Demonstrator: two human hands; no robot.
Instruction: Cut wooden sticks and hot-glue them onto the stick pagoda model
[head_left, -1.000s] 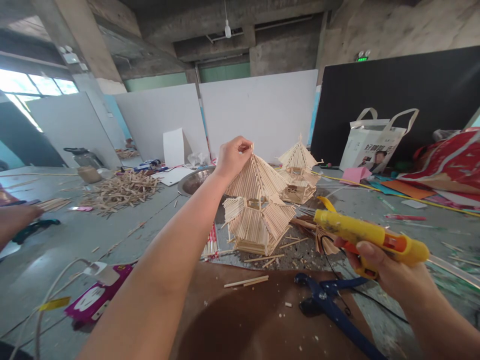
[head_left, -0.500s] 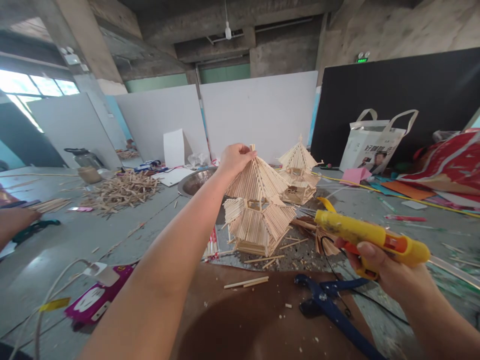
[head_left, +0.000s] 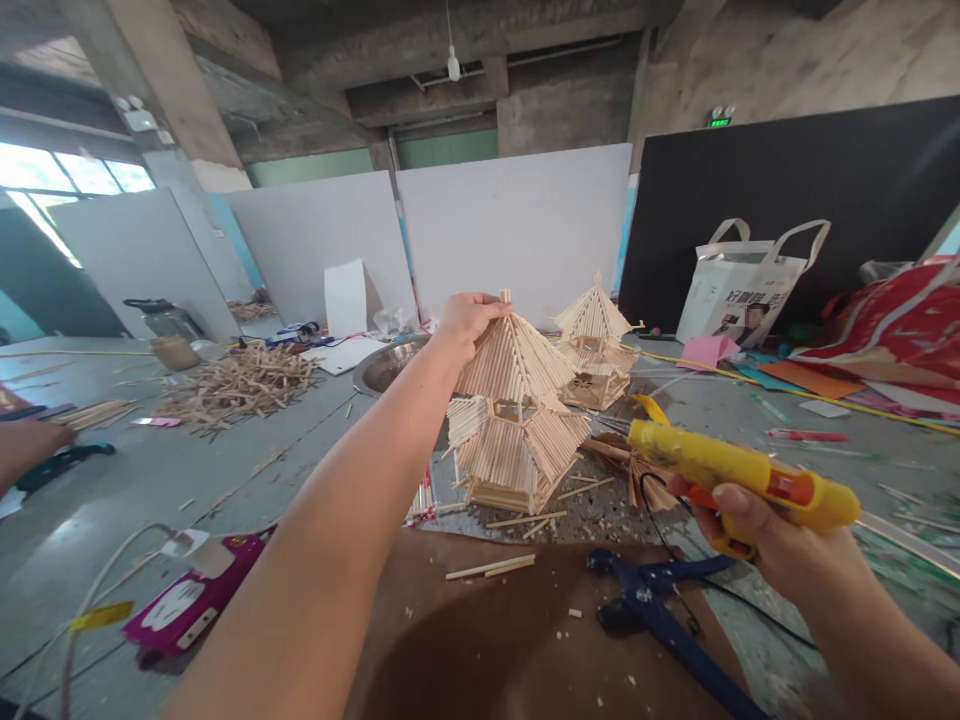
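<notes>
My left hand (head_left: 474, 318) reaches forward, its fingers closed at the peak of a two-tiered pagoda model (head_left: 517, 440) built from thin wooden sticks. Short upright stick ends (head_left: 505, 296) poke up beside the fingertips. My right hand (head_left: 765, 530) is wrapped round a yellow hot glue gun (head_left: 705, 465), whose tip points left toward the model without touching it. Behind stands a second, similar pagoda (head_left: 596, 345). Blue-handled pliers (head_left: 649, 600) lie on a brown sheet (head_left: 457, 640) below the glue gun, near a few loose sticks (head_left: 491, 567).
A metal bowl (head_left: 390, 366) sits behind my left forearm, with a heap of sticks (head_left: 240, 385) farther left. A purple power strip (head_left: 191, 600) with a plug lies at lower left. Another person's hand (head_left: 34, 450) shows at the left edge. A white bag (head_left: 731, 285) stands back right.
The view has shifted very slightly. Both hands, the glue gun and the pagoda keep nearly the same places.
</notes>
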